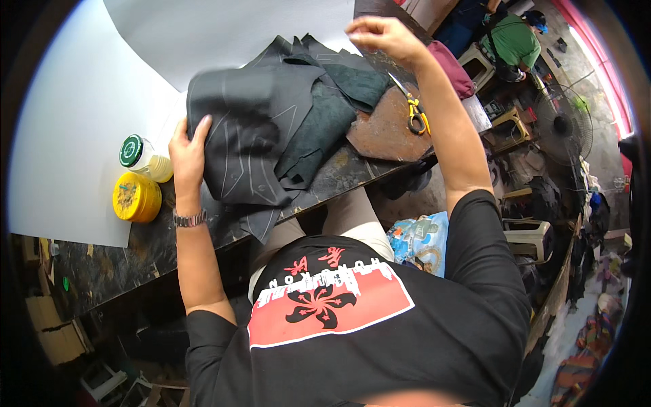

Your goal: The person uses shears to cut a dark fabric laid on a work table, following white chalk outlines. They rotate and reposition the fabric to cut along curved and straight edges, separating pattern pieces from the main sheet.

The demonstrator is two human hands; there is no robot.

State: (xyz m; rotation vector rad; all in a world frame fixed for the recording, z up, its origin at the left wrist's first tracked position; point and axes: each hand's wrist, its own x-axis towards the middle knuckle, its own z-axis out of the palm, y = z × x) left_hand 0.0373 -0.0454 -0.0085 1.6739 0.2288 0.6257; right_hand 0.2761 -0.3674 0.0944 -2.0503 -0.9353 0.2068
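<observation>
A black leather sheet [254, 136], marked with thin pale pattern outlines, lies over the dark worktable [180, 247]. My left hand [188, 152] grips its left edge, the thumb on top and the fingers passing underneath. Part of the sheet near that hand is smeared by motion. To its right, a dark green, suede-like underside [315, 136] shows where the leather folds over. My right hand [386, 39] is raised beyond the far right of the leather, its fingers curled together; whatever is in them, if anything, is hidden. Yellow-and-black handled scissors [415, 117] rest beneath my right forearm.
The scissors lie on a brown board [390, 129]. A yellow tub [137, 197] and a green-lidded jar [146, 157] stand left of my left hand. White sheeting [74, 136] rises behind. At the right are a fan [563, 125], stools, and a person in green [513, 42].
</observation>
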